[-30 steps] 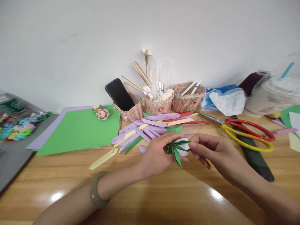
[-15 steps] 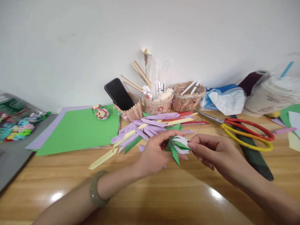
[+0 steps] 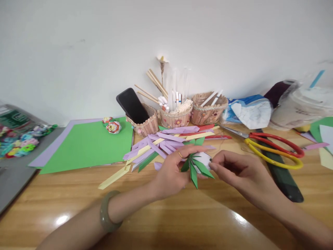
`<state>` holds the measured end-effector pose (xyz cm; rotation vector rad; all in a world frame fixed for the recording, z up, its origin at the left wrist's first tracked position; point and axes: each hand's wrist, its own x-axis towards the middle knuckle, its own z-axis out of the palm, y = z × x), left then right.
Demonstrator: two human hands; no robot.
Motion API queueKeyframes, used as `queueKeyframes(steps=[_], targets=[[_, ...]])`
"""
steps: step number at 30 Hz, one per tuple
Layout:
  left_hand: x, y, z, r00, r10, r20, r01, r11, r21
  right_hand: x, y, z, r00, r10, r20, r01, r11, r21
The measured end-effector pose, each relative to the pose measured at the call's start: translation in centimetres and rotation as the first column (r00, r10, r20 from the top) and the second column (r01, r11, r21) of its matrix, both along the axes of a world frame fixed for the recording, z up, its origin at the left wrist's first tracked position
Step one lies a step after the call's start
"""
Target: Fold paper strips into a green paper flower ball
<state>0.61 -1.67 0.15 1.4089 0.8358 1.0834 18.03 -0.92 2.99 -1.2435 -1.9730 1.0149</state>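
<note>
My left hand [image 3: 173, 172], with a ring and a green bangle [image 3: 106, 211], holds a folded paper piece with green pointed leaves [image 3: 194, 173] and a white part [image 3: 203, 159]. Its fingers wrap round the back of the piece. My right hand [image 3: 231, 168] is closed in a pinch at the right edge of the white part; a small dark tip shows between thumb and forefinger. Folded purple strips [image 3: 166, 142], with yellow, red and green ones, lie in a pile just behind my left hand.
Scissors [image 3: 247, 137] lie at right over a dark flat tool [image 3: 283, 180]. Three small baskets [image 3: 145, 126] stand by the wall, one holding a phone [image 3: 132, 106]. Green sheets [image 3: 85, 146] with two paper balls [image 3: 113, 127] lie left. A plastic cup [image 3: 309, 104] stands far right.
The green leaves have turned and spread; the right one now hangs lower, over the white part. My right hand stays pinched at the right edge, with a small dark tip now showing.
</note>
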Motion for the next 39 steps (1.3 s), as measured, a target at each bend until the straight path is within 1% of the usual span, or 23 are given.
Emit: queueKeyframes(steps=[2,4,6,9,11,13,15,17,19,22,24,26,29,32,34,37,39], targets=[[-0.3,0.0,0.1,0.999,-0.016,-0.051,0.021,0.994,0.104,0.1,-0.1,-0.2,0.999,0.015,0.028,-0.017,0.998,0.065],[-0.4,0.0,0.1,0.997,-0.025,-0.077,0.037,0.987,0.157,0.1,-0.2,-0.3,0.999,0.015,0.044,-0.02,0.994,0.112],[-0.3,0.1,0.0,0.997,-0.019,-0.072,0.03,0.987,0.16,0.1,-0.1,-0.4,0.998,0.022,0.058,-0.03,0.989,0.147],[-0.1,0.0,-0.1,0.998,0.042,-0.054,-0.035,0.99,0.135,0.0,0.0,-0.6,0.995,0.046,0.092,-0.062,0.983,0.176],[0.1,-0.2,0.0,0.993,0.086,-0.086,-0.075,0.989,0.131,-0.1,-0.1,-0.7,0.991,0.069,0.117,-0.09,0.979,0.186],[0.1,-0.3,0.2,0.98,0.124,-0.155,-0.098,0.982,0.164,-0.1,-0.2,-0.6,0.988,0.081,0.133,-0.109,0.97,0.218],[0.1,-0.5,0.2,0.957,0.169,-0.236,-0.118,0.969,0.216,0.0,-0.4,-0.5,0.99,0.061,0.124,-0.097,0.946,0.308],[0.0,-0.5,0.2,0.927,0.213,-0.308,-0.126,0.952,0.28,0.1,-0.6,-0.6,0.994,0.036,0.099,-0.074,0.903,0.423],[-0.1,-0.5,0.0,0.901,0.246,-0.357,-0.109,0.925,0.364,0.2,-0.8,-0.7,0.993,0.042,0.109,-0.092,0.857,0.507],[-0.1,-0.5,-0.4,0.878,0.294,-0.377,-0.084,0.871,0.484,0.1,-1.0,-0.8,0.982,0.088,0.17,-0.169,0.817,0.551],[-0.2,-0.4,-0.6,0.863,0.321,-0.39,-0.087,0.855,0.511,0.0,-1.0,-0.9,0.977,0.115,0.179,-0.196,0.817,0.542],[-0.2,-0.4,-0.6,0.852,0.332,-0.404,-0.082,0.848,0.524,0.0,-1.0,-0.8,0.979,0.11,0.173,-0.188,0.82,0.541],[-0.2,-0.4,-0.6,0.843,0.319,-0.432,-0.046,0.845,0.533,0.0,-0.9,-0.6,0.981,0.062,0.184,-0.158,0.806,0.57],[-0.1,-0.4,-0.4,0.841,0.267,-0.47,-0.017,0.882,0.47,0.0,-0.8,-0.7,0.98,0.025,0.197,-0.14,0.79,0.597],[-0.1,-0.4,-0.2,0.853,0.219,-0.473,-0.006,0.911,0.412,-0.1,-0.8,-0.9,0.981,0.003,0.193,-0.124,0.775,0.619],[-0.1,-0.3,0.1,0.89,0.146,-0.432,0.01,0.94,0.34,-0.2,-1.0,-1.0,0.985,-0.04,0.171,-0.083,0.749,0.657],[-0.1,-0.2,0.4,0.921,0.086,-0.379,0.027,0.959,0.284,-0.1,-1.1,-0.8,0.986,-0.059,0.154,-0.057,0.753,0.656]])
